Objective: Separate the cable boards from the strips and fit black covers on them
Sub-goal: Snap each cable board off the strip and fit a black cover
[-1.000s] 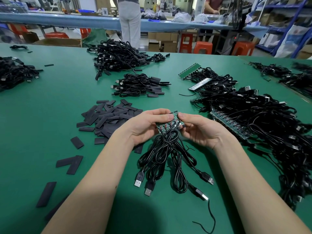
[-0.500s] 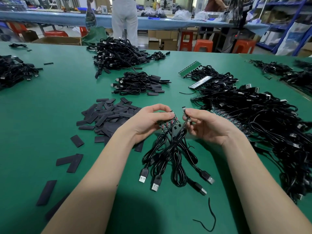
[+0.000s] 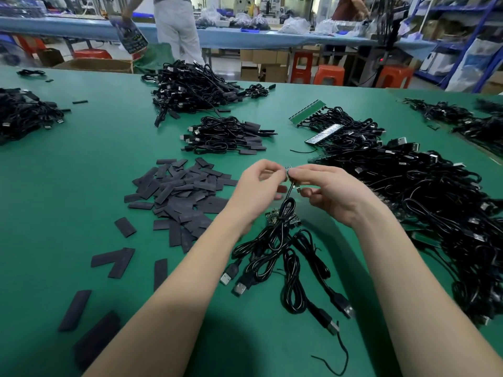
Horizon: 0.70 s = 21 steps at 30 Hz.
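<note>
Change: since the earlier frames one small board has come off the strip piece; both hands have risen, and the remaining strip piece now lies on the mat below them.
Loose cables: separated USB cables (image 3: 288,265) lie nearest, plugs toward the viewer.
Strip remnant: strip piece (image 3: 283,217) with boards attached rests on the green mat (image 3: 68,186), under the raised cable.
Left hand: left hand (image 3: 254,191) pinches the freed board between thumb and fingertips.
Right hand: right hand (image 3: 329,191) pinches the same single board (image 3: 288,171) from the other side; its cable hangs down between the hands.
Meaning: judged as separation done for this unit; a cover comes next.
Covers: black covers (image 3: 179,194) heaped just left of the hands, within reach.
Stock: unseparated cable strips (image 3: 422,200) piled to the right.
Finished: covered cables (image 3: 228,136) stacked farther back; a bigger heap (image 3: 193,87) beyond.
</note>
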### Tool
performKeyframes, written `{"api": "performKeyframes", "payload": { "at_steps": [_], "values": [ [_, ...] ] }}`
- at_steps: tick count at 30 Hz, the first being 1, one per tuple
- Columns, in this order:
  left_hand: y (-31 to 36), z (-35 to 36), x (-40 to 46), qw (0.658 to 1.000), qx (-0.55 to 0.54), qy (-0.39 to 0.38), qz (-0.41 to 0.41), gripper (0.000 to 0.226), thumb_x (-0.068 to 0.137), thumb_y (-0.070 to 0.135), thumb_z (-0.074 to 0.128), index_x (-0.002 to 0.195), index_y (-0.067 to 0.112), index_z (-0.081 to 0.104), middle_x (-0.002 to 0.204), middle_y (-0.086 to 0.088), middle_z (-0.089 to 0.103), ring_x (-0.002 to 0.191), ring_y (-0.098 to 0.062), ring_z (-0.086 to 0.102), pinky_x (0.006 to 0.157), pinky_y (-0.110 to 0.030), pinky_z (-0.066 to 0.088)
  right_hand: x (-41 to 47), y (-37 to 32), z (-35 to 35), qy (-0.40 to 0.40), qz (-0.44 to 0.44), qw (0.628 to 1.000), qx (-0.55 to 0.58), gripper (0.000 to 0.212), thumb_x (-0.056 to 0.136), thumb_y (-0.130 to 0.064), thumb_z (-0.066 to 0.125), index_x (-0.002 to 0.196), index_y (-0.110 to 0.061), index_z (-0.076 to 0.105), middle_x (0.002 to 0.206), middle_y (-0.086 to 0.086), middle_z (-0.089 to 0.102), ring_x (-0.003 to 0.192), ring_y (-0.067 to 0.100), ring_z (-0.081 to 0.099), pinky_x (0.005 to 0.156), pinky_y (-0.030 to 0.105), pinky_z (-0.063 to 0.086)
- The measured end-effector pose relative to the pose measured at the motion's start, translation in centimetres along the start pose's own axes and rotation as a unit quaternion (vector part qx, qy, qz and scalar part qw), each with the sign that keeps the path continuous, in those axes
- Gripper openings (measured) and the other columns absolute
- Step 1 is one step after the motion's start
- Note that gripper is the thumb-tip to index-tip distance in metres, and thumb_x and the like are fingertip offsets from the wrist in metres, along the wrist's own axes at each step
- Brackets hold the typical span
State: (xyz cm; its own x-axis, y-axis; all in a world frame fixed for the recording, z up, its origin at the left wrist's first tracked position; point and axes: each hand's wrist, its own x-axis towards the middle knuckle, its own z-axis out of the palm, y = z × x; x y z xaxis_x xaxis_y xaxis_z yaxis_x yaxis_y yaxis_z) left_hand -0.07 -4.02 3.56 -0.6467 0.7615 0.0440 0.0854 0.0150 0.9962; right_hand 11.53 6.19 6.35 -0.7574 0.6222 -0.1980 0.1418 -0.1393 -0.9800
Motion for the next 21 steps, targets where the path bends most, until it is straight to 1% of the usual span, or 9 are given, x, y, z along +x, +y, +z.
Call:
{"api": "performKeyframes", "payload": {
  "at_steps": [2,4,7,9,12,14,16,19,21],
  "values": [
    [0.1,0.6,0.0,0.994,-0.067,-0.043,-0.072,0.011,0.1,0.023,0.059,0.105,0.015,0.063,0.113,-0.006,0.068,0.092,-0.018,0.074,0.08,-0.032,0.06,0.2,0.4,0.1,0.019,0.011,1.0,0.016,0.005,0.088,-0.012,0.073,0.092,-0.009,0.074,0.056,-0.009,0.057,0.044,0.001,0.045,0.041,0.01,0.036],
    [0.0,1.0,-0.1,0.989,-0.082,-0.061,-0.105,0.016,0.098,0.026,0.061,0.109,0.015,0.061,0.121,-0.01,0.066,0.111,-0.036,0.068,0.101,-0.049,0.053,0.4,0.7,0.0,0.032,0.019,0.999,0.023,0.004,0.088,-0.01,0.071,0.09,-0.007,0.074,0.051,-0.009,0.051,0.042,0.001,0.046,0.041,0.01,0.037],
    [-0.3,1.2,-0.2,0.981,-0.131,-0.062,-0.125,0.011,0.095,0.015,0.064,0.106,0.012,0.06,0.117,-0.016,0.068,0.107,-0.04,0.069,0.106,-0.051,0.049,0.6,0.9,-0.3,0.034,0.033,0.998,0.035,0.004,0.089,-0.009,0.071,0.091,-0.006,0.073,0.048,-0.008,0.048,0.044,0.005,0.054,0.04,0.01,0.038],
    [-0.8,1.2,-0.3,0.979,-0.143,-0.07,-0.128,0.014,0.093,0.008,0.064,0.106,0.012,0.059,0.106,-0.02,0.074,0.094,-0.034,0.071,0.098,-0.046,0.053,0.8,0.9,-0.7,0.03,0.047,0.998,0.027,0.009,0.088,-0.014,0.073,0.092,-0.007,0.072,0.052,-0.006,0.052,0.051,0.009,0.057,0.041,0.01,0.039],
    [-1.2,1.2,-0.7,0.974,-0.159,-0.089,-0.132,0.019,0.094,0.007,0.065,0.11,0.013,0.056,0.082,-0.014,0.076,0.084,-0.028,0.069,0.079,-0.035,0.055,0.8,0.7,-1.5,0.044,0.056,0.997,-0.034,0.016,0.085,-0.025,0.079,0.094,-0.013,0.072,0.068,-0.004,0.061,0.051,0.006,0.051,0.041,0.013,0.037],
    [-1.2,1.2,-0.9,0.974,-0.158,-0.09,-0.132,0.021,0.094,0.009,0.066,0.112,0.013,0.055,0.079,-0.013,0.076,0.079,-0.026,0.068,0.076,-0.032,0.051,0.6,0.2,-2.0,0.069,0.049,0.992,-0.094,0.02,0.084,-0.031,0.08,0.097,-0.017,0.073,0.077,-0.003,0.064,0.054,0.007,0.05,0.041,0.015,0.035],
    [-1.1,1.1,-1.0,0.977,-0.149,-0.089,-0.123,0.02,0.095,0.011,0.066,0.111,0.015,0.056,0.081,-0.011,0.077,0.071,-0.022,0.068,0.064,-0.024,0.052,0.3,-0.4,-2.3,0.097,0.022,0.982,-0.161,0.023,0.085,-0.037,0.078,0.102,-0.021,0.073,0.085,-0.003,0.069,0.058,0.008,0.051,0.044,0.016,0.036],
    [-1.3,1.4,-1.2,0.981,-0.143,-0.084,-0.101,0.016,0.094,0.006,0.065,0.105,0.015,0.057,0.088,-0.006,0.076,0.072,-0.021,0.07,0.067,-0.029,0.055,-0.1,-1.6,-1.2,0.111,-0.057,0.964,-0.234,0.017,0.087,-0.035,0.076,0.1,-0.024,0.073,0.083,-0.005,0.072,0.055,0.005,0.053,0.047,0.017,0.04],
    [-1.4,1.5,-1.4,0.984,-0.133,-0.083,-0.08,0.016,0.095,0.004,0.064,0.105,0.012,0.056,0.089,-0.007,0.074,0.071,-0.021,0.07,0.07,-0.03,0.055,-0.3,-2.3,0.3,0.109,-0.118,0.943,-0.293,0.009,0.086,-0.033,0.075,0.092,-0.026,0.074,0.081,-0.005,0.073,0.058,0.005,0.055,0.058,0.022,0.046]
  ]
}}
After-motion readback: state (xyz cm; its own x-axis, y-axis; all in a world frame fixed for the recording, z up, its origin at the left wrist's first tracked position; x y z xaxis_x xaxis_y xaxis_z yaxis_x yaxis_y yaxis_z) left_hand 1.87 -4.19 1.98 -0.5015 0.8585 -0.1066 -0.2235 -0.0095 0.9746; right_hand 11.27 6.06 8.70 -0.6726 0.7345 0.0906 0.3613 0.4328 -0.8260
